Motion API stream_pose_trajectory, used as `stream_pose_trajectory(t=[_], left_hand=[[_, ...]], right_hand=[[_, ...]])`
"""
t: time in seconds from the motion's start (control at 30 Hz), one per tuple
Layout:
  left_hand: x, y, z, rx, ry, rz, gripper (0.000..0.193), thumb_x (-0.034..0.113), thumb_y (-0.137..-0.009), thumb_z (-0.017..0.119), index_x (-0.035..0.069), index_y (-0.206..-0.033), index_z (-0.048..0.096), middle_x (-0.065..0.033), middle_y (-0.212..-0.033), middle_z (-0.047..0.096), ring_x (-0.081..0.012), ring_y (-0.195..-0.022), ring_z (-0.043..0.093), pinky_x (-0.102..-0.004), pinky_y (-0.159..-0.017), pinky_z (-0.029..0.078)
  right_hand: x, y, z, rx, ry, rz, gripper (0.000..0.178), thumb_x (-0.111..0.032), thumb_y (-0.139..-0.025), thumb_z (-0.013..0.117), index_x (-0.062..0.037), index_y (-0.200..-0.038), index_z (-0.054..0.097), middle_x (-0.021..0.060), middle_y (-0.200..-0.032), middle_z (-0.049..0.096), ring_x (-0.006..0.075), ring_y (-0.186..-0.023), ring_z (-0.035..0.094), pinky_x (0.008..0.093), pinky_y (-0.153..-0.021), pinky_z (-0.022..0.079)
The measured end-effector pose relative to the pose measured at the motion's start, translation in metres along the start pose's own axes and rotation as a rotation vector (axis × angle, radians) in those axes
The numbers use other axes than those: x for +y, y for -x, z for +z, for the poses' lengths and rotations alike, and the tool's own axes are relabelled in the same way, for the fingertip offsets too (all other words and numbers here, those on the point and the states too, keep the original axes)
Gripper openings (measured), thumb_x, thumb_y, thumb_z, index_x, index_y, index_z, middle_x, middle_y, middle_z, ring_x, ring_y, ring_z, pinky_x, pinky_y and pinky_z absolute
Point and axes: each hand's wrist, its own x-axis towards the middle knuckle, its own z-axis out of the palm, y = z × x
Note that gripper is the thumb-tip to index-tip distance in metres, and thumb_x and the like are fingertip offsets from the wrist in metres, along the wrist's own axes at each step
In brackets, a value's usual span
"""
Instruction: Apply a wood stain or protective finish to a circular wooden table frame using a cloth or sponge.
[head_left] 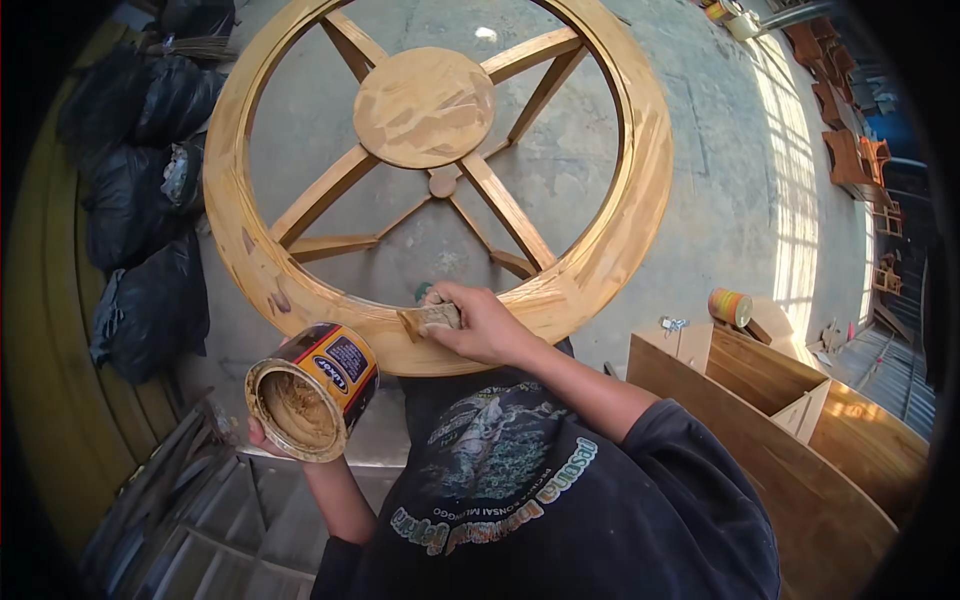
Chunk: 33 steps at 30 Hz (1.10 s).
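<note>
Right grip: right hand point(480, 325) pinches a paste-caked flat tool point(438, 317) between thumb and fingers; browner end toward picture 9 o'clock.
Tool and rim: tool is over the 6 o'clock stretch of the wooden ring point(642, 215); contact cannot be told.
Left grip: left hand point(322, 470) closed round a tin point(350, 365); most fingers hidden behind it.
Tin: tilted, mouth toward picture 7 o'clock, near the rim's 7 o'clock edge.
Tan paste: point(300, 412) coats the tin's inside; remaining depth not readable.
Wooden ring: upright frame ahead, four spokes running to a centre disc point(425, 105); 12 o'clock edge cut off by view.
Done (judged): pale smears across the disc and along the rim's 3 to 5 o'clock stretch suggest paste already spread there.
Left (judged): dark marks at the rim's 8 o'clock look uncovered; smears look streaky, unsmoothed. Estimate: partway.
Outward: black bags point(145, 315) at picture 9 o'clock; wooden cabinet point(735, 425) at 4 o'clock, striped can point(730, 307) just beyond it.
</note>
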Motion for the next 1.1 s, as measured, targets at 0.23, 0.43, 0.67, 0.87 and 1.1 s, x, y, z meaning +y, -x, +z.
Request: stream_pose_trajectory(t=[0.23, 0.43, 0.67, 0.87, 1.1], left_hand=[[-0.190, 0.047, 0.084, 0.171, -0.119, 0.095, 0.076, 0.053, -0.078, 0.056, 0.001, -0.132, 0.051, -0.0231, -0.134, 0.051, -0.0397, -0.123, 0.050, -0.0534, -0.104, 0.040], [-0.416, 0.080, 0.180, 0.294, -0.159, 0.054, 0.071, 0.052, -0.079, 0.056, 0.000, -0.128, 0.054, -0.0204, -0.127, 0.058, -0.0382, -0.116, 0.056, -0.0507, -0.101, 0.043], [-0.562, 0.084, 0.291, 0.210, -0.109, -0.270, 0.093, 0.055, -0.074, 0.058, -0.015, -0.134, 0.039, -0.0279, -0.121, 0.056, -0.0334, -0.106, 0.062, -0.0426, -0.092, 0.052], [-0.611, 0.052, 0.330, 0.126, -0.166, -0.395, 0.102, 0.057, -0.074, 0.055, -0.018, -0.137, 0.028, -0.0274, -0.118, 0.057, -0.0326, -0.104, 0.062, -0.0398, -0.090, 0.053], [-0.615, -0.026, 0.340, 0.049, -0.026, -0.359, 0.102, 0.059, -0.073, 0.053, -0.018, -0.137, 0.030, -0.0288, -0.121, 0.054, -0.0323, -0.107, 0.060, -0.0397, -0.090, 0.052]], right_hand=[[0.090, 0.104, -0.173, -0.001, -0.354, 0.086, 0.018, -0.015, -0.090, 0.068, -0.0032, -0.091, 0.055, 0.0023, -0.078, 0.063, 0.0096, -0.067, 0.060, 0.0245, -0.060, 0.048], [0.165, 0.217, -0.389, 0.053, -0.557, 0.195, 0.016, -0.017, -0.095, 0.061, -0.0033, -0.097, 0.053, 0.0041, -0.079, 0.062, 0.0114, -0.066, 0.064, 0.0236, -0.053, 0.052], [0.222, 0.307, -0.571, 0.364, -0.764, 0.196, 0.018, -0.022, -0.099, 0.053, -0.0045, -0.101, 0.052, 0.0098, -0.089, 0.065, 0.0160, -0.067, 0.065, 0.0265, -0.053, 0.053], [0.224, 0.300, -0.643, 0.448, -0.931, 0.131, 0.018, -0.022, -0.100, 0.051, -0.0043, -0.104, 0.051, 0.0120, -0.096, 0.065, 0.0195, -0.070, 0.066, 0.0280, -0.054, 0.054], [0.195, 0.228, -0.660, 0.324, -1.017, 0.175, 0.015, -0.017, -0.099, 0.050, -0.0041, -0.105, 0.051, 0.0131, -0.097, 0.065, 0.0221, -0.070, 0.067, 0.0302, -0.055, 0.055]])
